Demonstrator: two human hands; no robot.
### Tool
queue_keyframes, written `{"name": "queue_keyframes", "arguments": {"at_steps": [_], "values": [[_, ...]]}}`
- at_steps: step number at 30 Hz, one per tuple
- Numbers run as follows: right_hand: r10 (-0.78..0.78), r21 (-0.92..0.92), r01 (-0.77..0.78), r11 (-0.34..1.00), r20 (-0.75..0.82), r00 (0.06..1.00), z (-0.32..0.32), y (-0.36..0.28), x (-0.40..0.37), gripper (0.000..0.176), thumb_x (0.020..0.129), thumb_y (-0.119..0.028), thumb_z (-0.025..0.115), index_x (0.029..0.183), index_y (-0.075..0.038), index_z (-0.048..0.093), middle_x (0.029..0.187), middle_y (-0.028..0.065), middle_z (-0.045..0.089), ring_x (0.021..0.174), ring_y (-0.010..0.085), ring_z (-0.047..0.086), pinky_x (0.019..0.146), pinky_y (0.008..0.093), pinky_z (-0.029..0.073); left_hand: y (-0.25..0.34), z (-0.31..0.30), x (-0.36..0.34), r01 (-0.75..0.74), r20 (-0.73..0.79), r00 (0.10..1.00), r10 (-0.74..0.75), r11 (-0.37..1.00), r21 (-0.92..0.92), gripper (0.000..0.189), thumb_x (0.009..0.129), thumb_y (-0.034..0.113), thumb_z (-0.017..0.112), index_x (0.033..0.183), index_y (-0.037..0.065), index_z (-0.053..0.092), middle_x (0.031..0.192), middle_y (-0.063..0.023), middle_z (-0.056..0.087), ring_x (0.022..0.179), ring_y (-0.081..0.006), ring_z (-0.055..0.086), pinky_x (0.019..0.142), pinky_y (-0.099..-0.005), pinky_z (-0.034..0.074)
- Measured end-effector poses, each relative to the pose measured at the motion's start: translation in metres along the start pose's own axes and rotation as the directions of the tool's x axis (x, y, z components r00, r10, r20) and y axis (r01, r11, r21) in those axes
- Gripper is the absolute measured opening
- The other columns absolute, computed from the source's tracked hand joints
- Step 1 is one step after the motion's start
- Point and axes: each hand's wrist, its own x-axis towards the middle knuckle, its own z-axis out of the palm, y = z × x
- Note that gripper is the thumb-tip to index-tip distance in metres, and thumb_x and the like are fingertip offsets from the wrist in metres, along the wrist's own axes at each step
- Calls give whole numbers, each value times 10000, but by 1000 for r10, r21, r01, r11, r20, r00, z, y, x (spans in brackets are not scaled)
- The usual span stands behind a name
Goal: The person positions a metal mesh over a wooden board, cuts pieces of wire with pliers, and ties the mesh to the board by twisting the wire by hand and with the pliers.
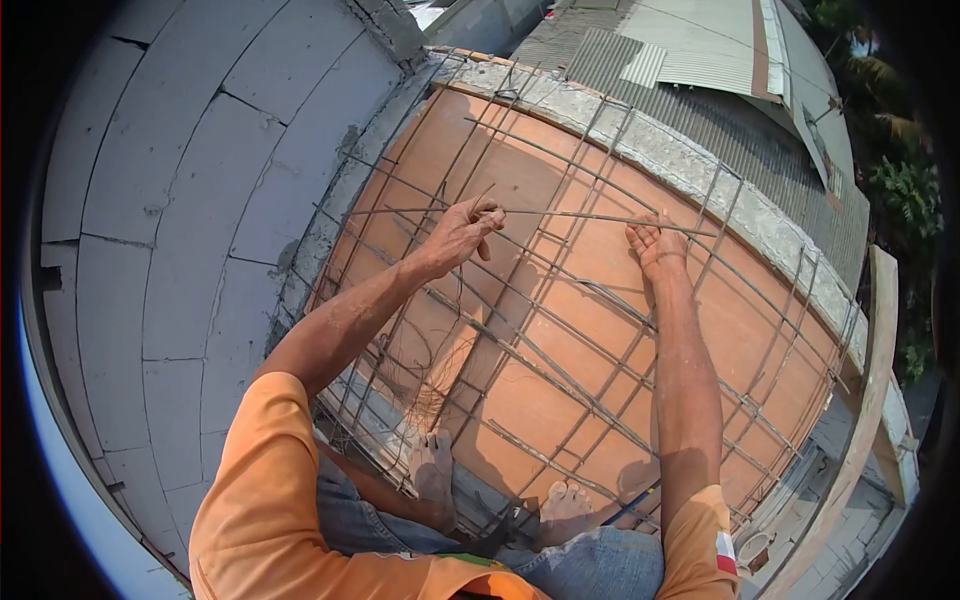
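A thin steel rebar rod (570, 214) runs crosswise in front of me, above a grid of rebar. My left hand (463, 236) is closed around it with bent fingers, and a short thin piece sticks up beside the knuckles. Toward the rod's other end, my right hand (658, 247) is turned palm up, its fingers curled against the rod. Below both hands lies the rebar mesh (560, 335) over orange-brown panels (600, 290). A tangle of thin tie wire (425, 385) rests near my left foot.
A grey block wall (190, 190) rises on the left. A rough concrete edge (680, 165) borders the panels, with corrugated roofs (720, 130) beyond. My bare feet (568, 510) are among the bars. A wooden board (868, 400) stands at the right. A dark tool (505, 528) lies between my feet.
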Motion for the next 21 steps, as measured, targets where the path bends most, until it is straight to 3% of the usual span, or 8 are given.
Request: {"name": "queue_keyframes", "arguments": {"at_steps": [6, 9, 11, 12, 14, 15, 19, 21], "values": [[-84, -97, 88, 991, 51, 995, 4, -8, -61, 322, 1017, -234, 507, 1009, 79, 580, 937, 209, 675, 842, 295, 703, 728, 353, 613, 0, 4, 3, -1, 39, 999, 0, 1000, 32, 482, 965, 473, 570, 1097, 9, 586, 1010, -148, 667, 536, -106, 591, 607, -288, 511], [-98, -482, 178, 858, 187, 977, 10, -14, -124, 301, 1001, -210, 528, 1097, 69, 586, 1030, 192, 671, 878, 257, 696, 736, 358, 602, -1, 6, 5, -22, 62, 998, 18, 997, 72, 538, 962, 507, 560, 1120, -6, 589, 1010, -171, 672, 531, -103, 584, 615, -295, 516], [1, -859, 478, 182, 486, 874, 15, -16, -160, 301, 950, -153, 592, 1185, 33, 578, 1050, 159, 665, 888, 282, 685, 731, 368, 574, 0, 9, 7, 4, 61, 998, -10, 995, 99, 568, 955, 519, 566, 1147, -14, 592, 999, -185, 677, 521, -106, 574, 622, -300, 519], [3, -863, 471, 183, 480, 877, 19, -12, -165, 301, 950, -153, 592, 1185, 33, 578, 1050, 159, 665, 888, 282, 685, 731, 368, 574, -1, 10, 7, 7, 66, 998, -14, 995, 98, 568, 955, 519, 566, 1147, -14, 592, 999, -185, 677, 521, -106, 574, 622, -300, 519], [-371, -559, 789, -254, 810, 455, 25, -6, -177, 280, 911, -122, 615, 1166, -8, 600, 1058, 153, 629, 942, 295, 649, 727, 395, 555, -1, 13, 9, 1, 89, 996, -11, 995, 104, 583, 954, 519, 568, 1166, -24, 592, 986, -185, 680, 524, -102, 564, 603, -290, 513], [-373, -451, 708, -542, 885, 278, 37, -14, -178, 289, 894, -103, 641, 1161, -2, 599, 1062, 166, 615, 969, 291, 633, 728, 363, 548, 0, 15, 9, -3, 103, 995, -8, 995, 101, 583, 954, 519, 568, 1166, -24, 592, 986, -185, 680, 524, -102, 564, 603, -290, 513], [-299, -415, 644, -643, 910, 287, 26, -1, -149, 245, 876, -71, 649, 1110, -12, 605, 987, 162, 603, 918, 285, 628, 710, 371, 543, 6, 20, 7, -15, 207, 978, -19, 986, 164, 551, 969, 487, 561, 1170, -25, 598, 958, -174, 680, 528, -90, 541, 539, -254, 484], [-178, -550, 707, -445, 828, 532, 15, 4, -142, 202, 871, -57, 646, 1068, -33, 608, 921, 140, 580, 865, 290, 618, 690, 390, 539, 17, 19, -7, -78, 250, 968, 26, 976, 201, 530, 978, 462, 559, 1224, -6, 600, 932, -152, 683, 522, -86, 527, 509, -243, 473]]}}
